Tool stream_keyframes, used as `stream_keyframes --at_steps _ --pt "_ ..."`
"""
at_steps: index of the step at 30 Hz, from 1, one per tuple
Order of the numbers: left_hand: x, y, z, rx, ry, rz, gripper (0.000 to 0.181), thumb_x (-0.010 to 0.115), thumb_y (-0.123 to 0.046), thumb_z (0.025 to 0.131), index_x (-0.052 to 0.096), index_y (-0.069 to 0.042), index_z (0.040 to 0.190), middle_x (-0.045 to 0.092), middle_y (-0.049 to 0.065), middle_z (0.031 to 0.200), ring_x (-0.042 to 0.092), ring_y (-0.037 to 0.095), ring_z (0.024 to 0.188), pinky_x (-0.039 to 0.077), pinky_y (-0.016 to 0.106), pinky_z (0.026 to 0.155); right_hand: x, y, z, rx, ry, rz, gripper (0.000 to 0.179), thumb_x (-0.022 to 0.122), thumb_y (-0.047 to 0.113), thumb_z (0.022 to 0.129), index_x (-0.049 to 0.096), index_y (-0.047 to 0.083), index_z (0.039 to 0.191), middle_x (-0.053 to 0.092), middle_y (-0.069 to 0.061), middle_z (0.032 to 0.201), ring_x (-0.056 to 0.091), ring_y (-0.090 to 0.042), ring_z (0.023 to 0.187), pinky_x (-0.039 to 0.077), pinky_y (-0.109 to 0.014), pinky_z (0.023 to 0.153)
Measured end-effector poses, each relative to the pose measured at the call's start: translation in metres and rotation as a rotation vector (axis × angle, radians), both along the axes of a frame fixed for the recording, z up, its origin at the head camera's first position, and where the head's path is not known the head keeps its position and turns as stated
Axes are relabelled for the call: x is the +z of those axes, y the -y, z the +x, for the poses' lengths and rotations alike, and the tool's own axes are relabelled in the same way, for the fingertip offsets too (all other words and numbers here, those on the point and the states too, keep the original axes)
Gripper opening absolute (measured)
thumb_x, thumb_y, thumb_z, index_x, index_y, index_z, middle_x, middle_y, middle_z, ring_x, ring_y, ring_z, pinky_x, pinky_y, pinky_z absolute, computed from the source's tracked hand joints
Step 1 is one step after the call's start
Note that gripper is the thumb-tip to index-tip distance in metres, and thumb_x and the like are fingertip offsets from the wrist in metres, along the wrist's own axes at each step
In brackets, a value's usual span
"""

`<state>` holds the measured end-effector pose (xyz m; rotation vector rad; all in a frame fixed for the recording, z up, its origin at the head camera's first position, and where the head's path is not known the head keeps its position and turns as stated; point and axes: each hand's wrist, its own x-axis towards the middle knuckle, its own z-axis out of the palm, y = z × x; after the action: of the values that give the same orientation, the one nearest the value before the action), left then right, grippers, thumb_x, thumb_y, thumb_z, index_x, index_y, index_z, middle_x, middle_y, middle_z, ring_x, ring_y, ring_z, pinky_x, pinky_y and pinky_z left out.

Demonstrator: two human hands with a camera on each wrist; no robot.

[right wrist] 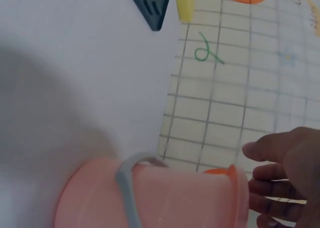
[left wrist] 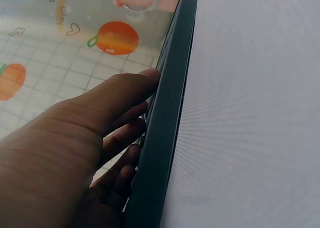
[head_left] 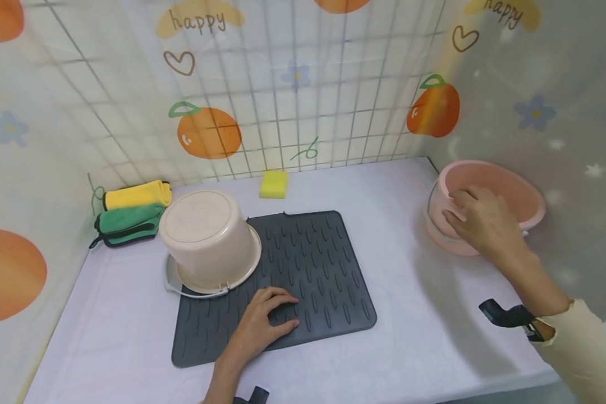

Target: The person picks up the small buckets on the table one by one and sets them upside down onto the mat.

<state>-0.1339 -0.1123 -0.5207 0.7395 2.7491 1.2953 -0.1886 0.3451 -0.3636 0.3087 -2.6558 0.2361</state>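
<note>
My left hand (head_left: 260, 322) rests at the front edge of a dark grey drying mat (head_left: 323, 269), fingers loosely bent with nothing between them. In the left wrist view its thumb lies beside the mat's edge (left wrist: 170, 98). Upside down on the mat's left part stands a cream bucket (head_left: 207, 247), its handle hanging at the base. My right hand (head_left: 490, 221) is over the near-left rim of an upright pink bucket (head_left: 527, 202), fingers relaxed. In the right wrist view the thumb stands apart from the pink bucket (right wrist: 190, 198), with the fingers right at its rim.
A yellow cloth (head_left: 136, 195) and a green cloth (head_left: 131, 221) lie folded at the back left. A yellow sponge (head_left: 274, 184) sits near the back wall. Printed curtains enclose the white table (head_left: 399, 359); the pink bucket stands by the right one.
</note>
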Motion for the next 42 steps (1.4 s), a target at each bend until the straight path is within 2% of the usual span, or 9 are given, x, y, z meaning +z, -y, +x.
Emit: stream_keyframes --at_steps 8,12,16,19,23,26,32,37,42 --pt "-0.001 0.002 0.001 -0.009 -0.018 -0.010 0.039 0.087 -0.031 0.080 0.073 -0.026 0.115 0.056 -0.019 0.121 0.046 0.006 0.118 0.045 0.042 0.100 -0.005 -0.013 -0.001 -0.049 0.036 0.040 0.022 0.080 0.009 0.082 0.063 -0.002 0.091 0.057 -0.013 0.080 0.051 -0.034 0.075 0.042 -0.048 0.062" --pt "-0.001 0.002 0.001 -0.017 -0.026 -0.006 0.039 0.087 -0.031 0.080 0.073 -0.025 0.115 0.056 -0.019 0.122 0.046 0.006 0.118 0.045 0.041 0.100 -0.008 -0.015 -0.001 -0.051 0.071 0.008 0.022 0.079 0.003 0.081 0.064 -0.004 0.097 0.057 -0.013 0.078 0.052 -0.032 0.073 0.046 -0.048 0.061" --pt "-0.002 0.001 0.001 -0.026 -0.023 -0.001 0.039 0.086 -0.032 0.080 0.073 -0.025 0.116 0.055 -0.019 0.122 0.045 0.007 0.118 0.045 0.041 0.100 -0.007 -0.015 0.000 -0.060 0.079 -0.033 0.019 0.073 -0.004 0.082 0.064 -0.006 0.098 0.052 -0.013 0.074 0.049 -0.030 0.066 0.042 -0.042 0.054" --pt "-0.002 0.001 0.001 -0.030 -0.015 -0.004 0.039 0.086 -0.032 0.081 0.072 -0.026 0.117 0.054 -0.020 0.123 0.045 0.007 0.119 0.045 0.041 0.100 -0.005 -0.015 0.001 -0.081 0.047 -0.052 0.009 0.068 -0.005 0.083 0.060 -0.002 0.083 0.043 -0.008 0.065 0.043 -0.026 0.058 0.033 -0.037 0.049" --pt "-0.003 0.002 0.001 -0.029 -0.017 -0.004 0.039 0.086 -0.032 0.080 0.072 -0.026 0.116 0.055 -0.020 0.123 0.045 0.006 0.119 0.045 0.041 0.100 0.003 -0.013 0.004 -0.071 -0.051 -0.069 0.024 0.065 -0.003 0.081 0.051 0.007 0.065 0.036 -0.003 0.059 0.037 -0.023 0.054 0.028 -0.035 0.049" --pt "-0.001 0.003 0.001 -0.030 -0.032 -0.002 0.039 0.087 -0.032 0.080 0.073 -0.025 0.116 0.055 -0.019 0.122 0.045 0.007 0.118 0.045 0.040 0.100 0.010 -0.011 0.006 -0.047 -0.108 -0.089 0.027 0.067 0.000 0.079 0.049 0.009 0.061 0.038 -0.002 0.059 0.037 -0.023 0.056 0.028 -0.036 0.053" --pt "0.000 0.004 -0.002 -0.033 -0.040 -0.003 0.038 0.086 -0.032 0.081 0.073 -0.024 0.116 0.056 -0.017 0.122 0.045 0.007 0.118 0.045 0.040 0.100 0.023 -0.004 0.011 -0.005 -0.158 -0.112 0.014 0.075 0.002 0.076 0.062 0.001 0.071 0.054 -0.007 0.062 0.045 -0.023 0.059 0.035 -0.037 0.055" --pt "-0.001 0.003 -0.003 -0.032 -0.049 -0.003 0.038 0.086 -0.031 0.081 0.073 -0.024 0.116 0.056 -0.017 0.122 0.046 0.007 0.118 0.045 0.040 0.100 0.028 0.001 0.015 0.028 -0.214 -0.142 0.013 0.081 0.002 0.073 0.069 -0.001 0.080 0.062 -0.009 0.067 0.052 -0.022 0.062 0.034 -0.024 0.058" --pt "-0.002 0.003 -0.002 -0.028 -0.041 0.001 0.038 0.086 -0.030 0.081 0.073 -0.024 0.116 0.056 -0.017 0.122 0.046 0.008 0.118 0.045 0.040 0.100 0.033 0.008 0.020 0.028 -0.207 -0.179 0.016 0.082 0.003 0.074 0.074 -0.002 0.087 0.064 -0.010 0.072 0.046 -0.007 0.066 0.033 -0.017 0.060"
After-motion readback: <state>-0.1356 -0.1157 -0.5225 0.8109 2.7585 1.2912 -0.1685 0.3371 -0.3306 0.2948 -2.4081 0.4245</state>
